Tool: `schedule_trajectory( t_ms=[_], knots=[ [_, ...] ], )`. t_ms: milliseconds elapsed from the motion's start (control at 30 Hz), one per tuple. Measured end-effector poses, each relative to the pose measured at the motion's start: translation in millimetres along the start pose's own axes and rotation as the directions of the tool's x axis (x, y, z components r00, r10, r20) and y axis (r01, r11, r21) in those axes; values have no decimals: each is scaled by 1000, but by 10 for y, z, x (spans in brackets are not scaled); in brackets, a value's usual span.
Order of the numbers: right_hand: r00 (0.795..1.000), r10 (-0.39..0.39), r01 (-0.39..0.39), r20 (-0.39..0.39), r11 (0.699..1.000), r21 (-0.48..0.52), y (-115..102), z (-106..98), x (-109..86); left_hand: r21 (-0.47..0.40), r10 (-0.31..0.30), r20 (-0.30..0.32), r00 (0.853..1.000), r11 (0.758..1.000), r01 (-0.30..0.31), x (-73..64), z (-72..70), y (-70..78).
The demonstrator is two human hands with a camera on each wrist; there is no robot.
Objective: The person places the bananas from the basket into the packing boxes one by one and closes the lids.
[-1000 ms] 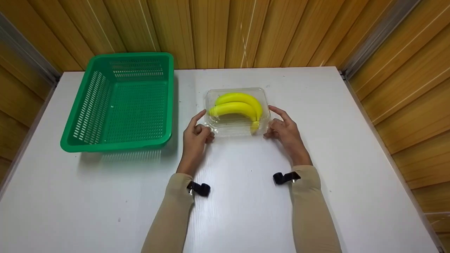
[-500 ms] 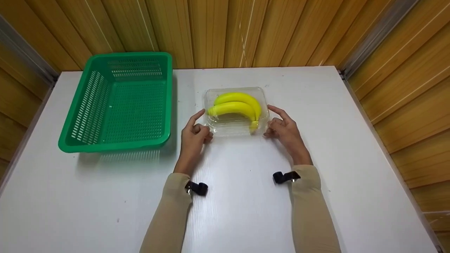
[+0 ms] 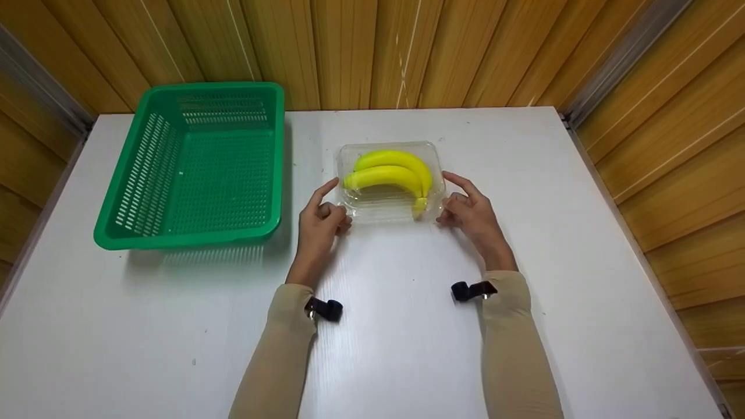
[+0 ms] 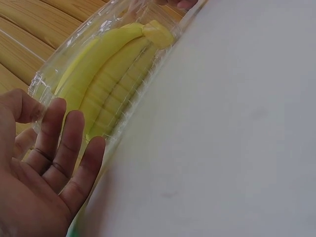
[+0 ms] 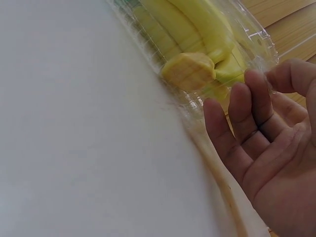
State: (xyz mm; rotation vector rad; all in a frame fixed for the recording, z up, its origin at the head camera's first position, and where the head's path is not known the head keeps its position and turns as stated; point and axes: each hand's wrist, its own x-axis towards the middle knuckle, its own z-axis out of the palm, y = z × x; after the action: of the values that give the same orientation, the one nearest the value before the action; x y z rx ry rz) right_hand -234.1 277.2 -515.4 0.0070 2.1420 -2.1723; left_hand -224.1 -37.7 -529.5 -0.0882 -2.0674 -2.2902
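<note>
A clear plastic fruit box sits on the white table, with a bunch of yellow bananas inside. At the box's left near corner, my left hand pinches the edge between thumb and fingers, its index finger stretched along the side. Mirroring it, my right hand pinches the right near corner, index finger also along the side. Through the plastic in the left wrist view, the bananas show lengthwise. Their stem end lies close to my right fingertips in the right wrist view.
A green plastic basket with slotted walls stands at the back left, left of my left hand. Wood-look panels rise behind the white table and along both its sides.
Both hands keep their hold at the box's corners, and the box stays in place on the table. Only the head view has shifted slightly.
</note>
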Motion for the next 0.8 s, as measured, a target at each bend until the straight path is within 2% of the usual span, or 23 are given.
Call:
schedule_trajectory(
  t_ms=[233,567,800],
  knots=[
    [1000,21,-21,-11,1000,1,-20,6,4,11,-3,-1,1000,1000,3,1,1,2],
    [1000,10,-10,-1,1000,17,-46,18,11,25,-1,-24,1000,1000,2,-10,-1,62],
    [1000,13,-14,-9,1000,-13,-33,5,4,15,1,-16,1000,1000,0,-12,14,55]
  ],
)
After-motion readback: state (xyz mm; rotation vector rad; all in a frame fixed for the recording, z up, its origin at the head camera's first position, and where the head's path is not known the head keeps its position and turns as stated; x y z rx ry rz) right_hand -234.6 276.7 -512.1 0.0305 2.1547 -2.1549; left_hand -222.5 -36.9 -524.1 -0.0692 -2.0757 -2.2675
